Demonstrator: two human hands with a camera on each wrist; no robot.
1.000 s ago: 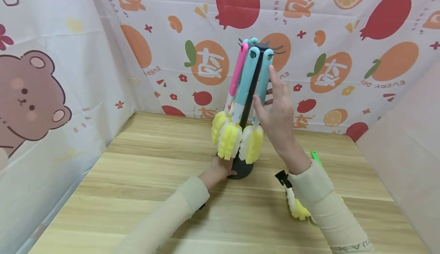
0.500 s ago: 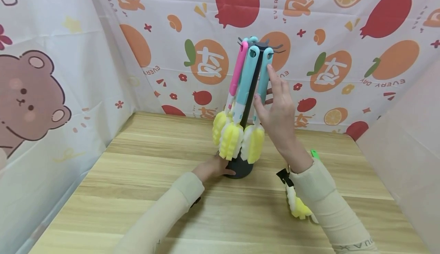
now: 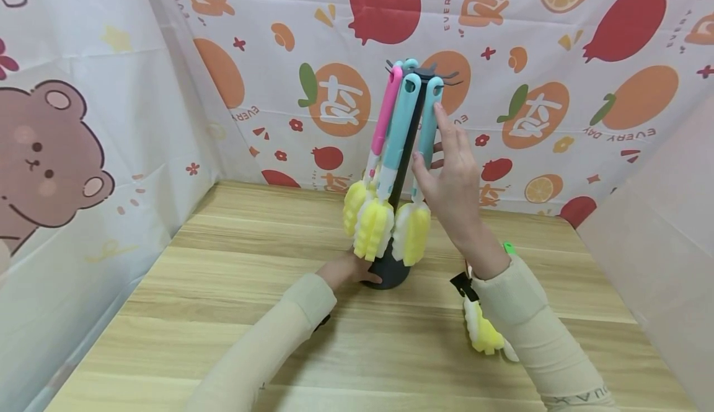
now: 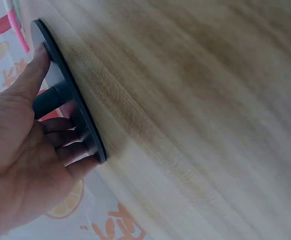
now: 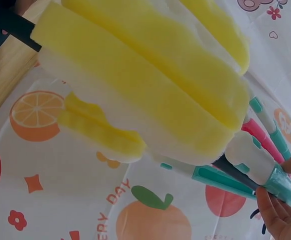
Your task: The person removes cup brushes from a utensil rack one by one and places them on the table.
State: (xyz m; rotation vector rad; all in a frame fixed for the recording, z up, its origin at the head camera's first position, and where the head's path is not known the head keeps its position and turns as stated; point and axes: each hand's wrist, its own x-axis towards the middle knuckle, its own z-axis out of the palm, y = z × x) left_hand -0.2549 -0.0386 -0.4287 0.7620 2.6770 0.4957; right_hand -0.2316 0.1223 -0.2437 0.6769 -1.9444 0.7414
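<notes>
A dark stand (image 3: 409, 164) with a round base and hooks at its top stands upright on the table. My left hand (image 3: 344, 269) holds its base; in the left wrist view, thumb and fingers spread over the base (image 4: 60, 75) on either side of the pole. My right hand (image 3: 453, 186) pinches the turquoise handle of a sponge cup brush (image 3: 428, 121), which hangs head down from the stand's right side. Its yellow and white sponge head (image 5: 135, 80) fills much of the right wrist view. Another turquoise brush (image 3: 397, 127) and a pink brush (image 3: 385, 111) hang beside it.
On the table (image 3: 234, 313) at right, more sponge brushes (image 3: 486, 334) lie partly hidden under the right forearm; a green handle end (image 3: 509, 248) shows beyond it. A printed cloth (image 3: 268, 108) stands behind the table, with further cloth at both sides.
The left hand has shifted slightly left at the base. The sponge head of the brush in the right hand has swung a little to the right; the right hand stays nearly still.
</notes>
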